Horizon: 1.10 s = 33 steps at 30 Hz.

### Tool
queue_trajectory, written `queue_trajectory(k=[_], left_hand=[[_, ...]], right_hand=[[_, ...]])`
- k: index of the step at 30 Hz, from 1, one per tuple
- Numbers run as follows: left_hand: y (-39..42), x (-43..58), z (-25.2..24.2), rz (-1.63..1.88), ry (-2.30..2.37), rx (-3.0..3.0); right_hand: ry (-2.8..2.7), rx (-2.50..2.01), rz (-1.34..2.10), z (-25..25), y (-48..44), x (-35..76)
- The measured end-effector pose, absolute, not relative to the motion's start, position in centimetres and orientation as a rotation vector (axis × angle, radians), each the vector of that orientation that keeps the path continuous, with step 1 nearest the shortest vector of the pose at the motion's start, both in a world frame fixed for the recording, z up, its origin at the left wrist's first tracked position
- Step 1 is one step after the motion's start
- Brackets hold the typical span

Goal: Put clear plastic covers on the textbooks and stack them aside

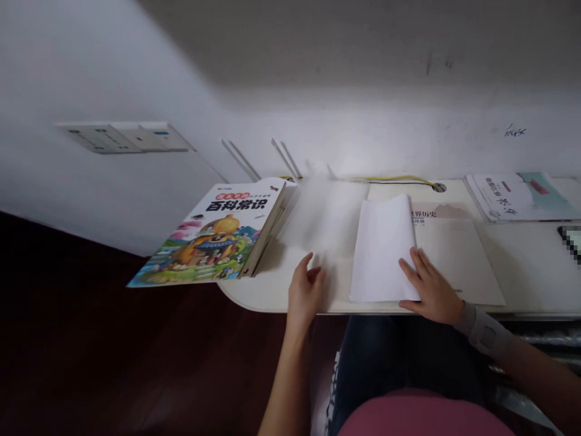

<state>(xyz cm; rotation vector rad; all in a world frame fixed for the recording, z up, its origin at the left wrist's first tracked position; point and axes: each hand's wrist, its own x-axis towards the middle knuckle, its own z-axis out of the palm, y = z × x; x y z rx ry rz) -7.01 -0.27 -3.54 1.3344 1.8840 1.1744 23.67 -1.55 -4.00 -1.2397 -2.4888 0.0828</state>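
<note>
1. The left hand sits at the front edge of the desk, its fingers loosely curled and narrow, holding nothing, just beside a motion-blurred white sheet.
2. The right hand lies with its fingers spread wide on a curved white paper sheet, which rests on a beige booklet.
3. A thick illustrated Chinese book overhangs the desk's left end; another booklet lies at far right.
</note>
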Motion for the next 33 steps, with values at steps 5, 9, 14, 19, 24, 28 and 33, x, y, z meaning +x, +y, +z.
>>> queue_trajectory(k=[5,9,14,19,24,28,33], left_hand=[[-0.3,-5.3,-3.1,1.111,1.821,1.346],[0.0,-5.0,-3.0,1.055,1.809,1.392],[0.6,-5.7,-2.3,1.024,1.845,1.434],[0.5,-6.0,-1.9,0.972,1.959,1.541],[0.4,-6.1,-2.5,0.980,1.926,1.570],[0.2,-6.2,-3.0,1.028,1.909,1.572],[0.2,-6.1,-3.3,1.024,1.926,1.586]], right_hand=[[-2.503,-1.192,0.111,-4.0,-1.8,26.4],[-2.589,-1.079,0.017,-3.4,-2.2,27.1],[-2.683,-0.999,-0.079,-2.6,-2.5,25.7],[-2.703,-0.942,-0.181,-2.1,-2.5,24.9],[-2.710,-0.807,-0.347,-1.9,-2.6,24.6],[-2.647,-0.814,-0.409,-2.2,-3.1,23.1],[-2.605,-0.846,-0.305,-3.2,-3.5,21.9]])
